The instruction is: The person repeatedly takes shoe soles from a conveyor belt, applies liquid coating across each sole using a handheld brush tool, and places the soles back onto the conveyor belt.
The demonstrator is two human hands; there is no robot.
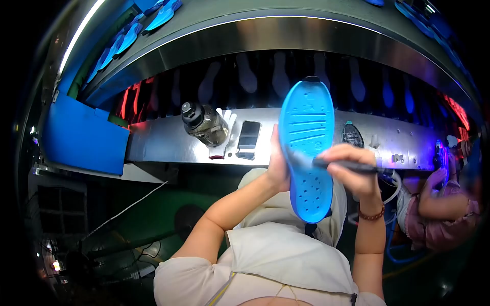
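Note:
In the head view my left hand (pixel 278 167) grips the left edge of a bright blue shoe sole (pixel 310 120), held upright above my lap. The sole has raised ridges and a row of small holes, with a black patch at its top end. My right hand (pixel 357 159) is closed around a black-handled brush (pixel 324 163). Its blurred tip lies against the middle of the sole. A clear tube (pixel 397 186) curves beside the back end of the handle.
A metal ledge (pixel 158 140) ahead bears a dark bottle (pixel 204 125), a white glove (pixel 228 120), a phone (pixel 249 138) and a black brush-like item (pixel 352 134). Behind runs a conveyor (pixel 286 25) with blue soles (pixel 163 15). Another person (pixel 444 206) sits at right.

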